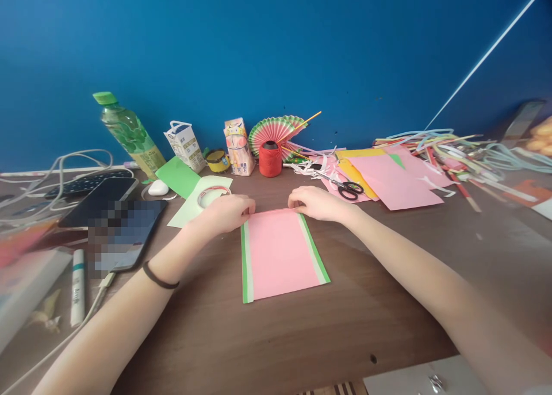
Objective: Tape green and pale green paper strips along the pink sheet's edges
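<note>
A pink sheet of paper (pixel 282 257) lies on the brown table, with green and pale green strips along its left and right sides. My left hand (pixel 230 213) pinches the far left corner of this sheet. At the far right corner, my right hand (pixel 317 203) has its fingers closed on the same edge. Between the hands the far edge looks narrowly folded. Just behind my left hand, a roll of tape (pixel 202 196) rests on a pale green sheet (pixel 181 214).
Along the blue wall stand a green-capped bottle (pixel 129 131), cartons (pixel 186 146), red thread (pixel 270 160) and a watermelon-coloured paper fan (pixel 276 131). Scissors (pixel 349 190) and pink paper (pixel 392 179) lie right. A tablet (pixel 144 228), marker (pixel 78 288) and white cable (pixel 97 300) lie left.
</note>
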Demonstrator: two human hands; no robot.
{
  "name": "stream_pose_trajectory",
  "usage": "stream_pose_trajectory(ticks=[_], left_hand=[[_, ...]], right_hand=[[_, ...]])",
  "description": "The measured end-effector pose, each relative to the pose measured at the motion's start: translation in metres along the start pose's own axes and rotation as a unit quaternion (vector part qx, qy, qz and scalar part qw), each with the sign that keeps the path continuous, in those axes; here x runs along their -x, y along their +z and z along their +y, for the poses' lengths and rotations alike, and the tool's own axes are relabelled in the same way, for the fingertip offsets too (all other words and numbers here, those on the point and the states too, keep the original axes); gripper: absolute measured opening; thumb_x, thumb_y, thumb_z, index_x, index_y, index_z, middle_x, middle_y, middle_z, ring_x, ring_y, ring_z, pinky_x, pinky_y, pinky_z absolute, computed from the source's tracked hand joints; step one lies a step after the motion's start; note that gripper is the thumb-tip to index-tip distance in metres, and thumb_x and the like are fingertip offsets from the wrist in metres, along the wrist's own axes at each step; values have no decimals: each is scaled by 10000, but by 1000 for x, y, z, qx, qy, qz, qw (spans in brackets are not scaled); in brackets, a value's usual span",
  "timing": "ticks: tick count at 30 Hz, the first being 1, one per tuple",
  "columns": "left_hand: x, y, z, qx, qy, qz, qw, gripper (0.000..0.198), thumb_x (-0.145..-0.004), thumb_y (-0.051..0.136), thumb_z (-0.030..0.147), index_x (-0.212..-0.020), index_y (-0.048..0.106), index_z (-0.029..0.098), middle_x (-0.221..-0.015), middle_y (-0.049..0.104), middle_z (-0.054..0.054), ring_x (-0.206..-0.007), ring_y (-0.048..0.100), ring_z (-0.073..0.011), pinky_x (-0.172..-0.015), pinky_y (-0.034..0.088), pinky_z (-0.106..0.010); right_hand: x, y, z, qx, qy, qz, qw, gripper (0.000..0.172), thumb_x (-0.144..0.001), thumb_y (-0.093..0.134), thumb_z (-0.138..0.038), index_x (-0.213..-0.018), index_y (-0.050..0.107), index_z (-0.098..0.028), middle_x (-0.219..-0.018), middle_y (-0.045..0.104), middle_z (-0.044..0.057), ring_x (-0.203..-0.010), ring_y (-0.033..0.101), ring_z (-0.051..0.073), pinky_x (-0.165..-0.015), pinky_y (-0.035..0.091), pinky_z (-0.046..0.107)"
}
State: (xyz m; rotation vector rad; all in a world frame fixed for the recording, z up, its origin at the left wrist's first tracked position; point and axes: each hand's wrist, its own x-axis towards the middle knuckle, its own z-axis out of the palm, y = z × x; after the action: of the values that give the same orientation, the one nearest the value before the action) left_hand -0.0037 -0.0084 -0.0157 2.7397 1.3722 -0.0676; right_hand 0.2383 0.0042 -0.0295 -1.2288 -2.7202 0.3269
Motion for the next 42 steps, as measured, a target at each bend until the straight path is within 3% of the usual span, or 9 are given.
stream_pose_trajectory(ticks=[3,6,30,42], left_hand=[[2,-3,2,-30,7,4,1000,203,-745,382,143,-757,579,192,-817,629,-19,-700,542,-145,-593,351,-247],[2,-3,1,-33,15,-4,999,222,-752,377,137,-776,590,190,-827,633,-22,-710,548,-144,-612,362,-246],[1,0,0,-18,14,1,1000,195,-716,380,86,-739,546,186,-778,607,-23,-673,531,-142,-590,355,-245],[3,-4,11,-99,10,10,995,196,-721,380,56,-703,529,182,-781,604,-21,-702,567,-159,-586,341,-271]], right_hand=[[1,0,-6,74,-5,0,997,127,-794,496,-123,-803,613,-173,-856,642,38,-832,552,177,-715,336,277],[1,2,-8,109,-5,-7,994,163,-801,460,-96,-842,598,-172,-880,631,45,-819,565,175,-643,324,262],[3,0,-19,190,-9,-38,981,205,-803,426,-35,-842,586,-156,-836,617,55,-765,578,173,-545,264,268],[9,-5,-38,212,40,-57,975,234,-772,418,-12,-845,599,-140,-842,629,93,-781,612,217,-553,365,267]])
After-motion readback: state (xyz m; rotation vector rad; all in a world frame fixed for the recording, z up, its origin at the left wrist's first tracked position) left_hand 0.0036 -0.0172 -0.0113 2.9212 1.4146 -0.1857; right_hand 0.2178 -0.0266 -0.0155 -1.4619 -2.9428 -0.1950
